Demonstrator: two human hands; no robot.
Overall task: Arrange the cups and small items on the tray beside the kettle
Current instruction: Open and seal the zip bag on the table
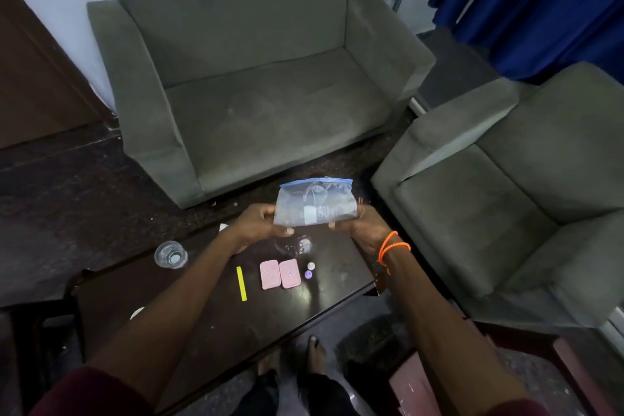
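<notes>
Head view: I hold a clear zip bag [315, 203] with a blue seal strip above the far end of a dark, glossy low table [337, 280]. My left hand [261, 224] grips the bag's lower left corner, fingers curled behind the plastic and thumb pressed on the front. My right hand [359, 226] pinches the lower right corner the same way, thumb in front, fingers hidden behind. An orange band [391, 246] circles my right wrist. The bag hangs upright, seal at the top; something white shows through the plastic, but I cannot tell what is inside.

On the table below the bag lie the small items. Two pink cases [280, 273] sit side by side, touching or nearly so. Just right of them are two small round pieces, one white [310, 266] and one purple [308, 274], close together. Left of the cases lies a yellow strip [241, 283], set apart from them. A clear glass [170, 254] stands near the table's far left edge, well apart from the rest. A second clear glass thing [300, 244] sits right under my hands, too faint to make out.

A grey sofa [256, 78] faces me beyond the table; a matching armchair [513, 206] stands at right, a blue curtain [526, 3] behind it. My bare feet [293, 360] show beneath the table's near edge.
</notes>
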